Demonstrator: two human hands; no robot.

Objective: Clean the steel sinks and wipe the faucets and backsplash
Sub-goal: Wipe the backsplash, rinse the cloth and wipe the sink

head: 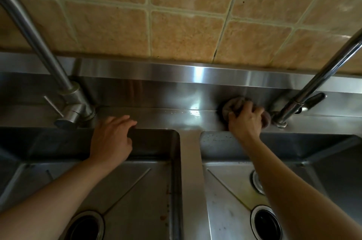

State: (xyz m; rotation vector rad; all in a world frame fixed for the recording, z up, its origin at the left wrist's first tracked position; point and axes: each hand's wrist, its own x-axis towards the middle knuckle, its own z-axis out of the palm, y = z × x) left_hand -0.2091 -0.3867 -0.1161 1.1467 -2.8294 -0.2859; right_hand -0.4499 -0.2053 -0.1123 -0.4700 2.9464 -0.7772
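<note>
A: Start at nine o'clock. What's there?

B: The left faucet (72, 100), its spout arching off the top-left edge and its thin lever sticking out toward eight o'clock. Just right of its base, the left hand (112, 137) rests on the back rim of the left sink (156, 161), fingers (125, 120) loosely curled over the edge and holding nothing. I'd judge it a brace.

A: And the working hand?

B: At three o'clock from that one. The right hand (244, 122) grips a bunched grey cloth (233, 105), fingers wrapped round it, pressing it where the steel ledge meets the backsplash (156, 86), behind the right sink (333, 161).

A: So which step?

B: Wiping ledge and backsplash, I'd say. The right faucet (305, 100) stands just beside the cloth at three o'clock, so its base looks the natural next stop; that would call for working the cloth round the stem.

A: Room to move?

B: Toward nine o'clock the ledge runs open as far as the left hand. Toward three it's tight: the faucet base and black handle crowd the cloth. At six o'clock the ledge drops into the basin. The tile wall (186, 14) rises at twelve.
</note>
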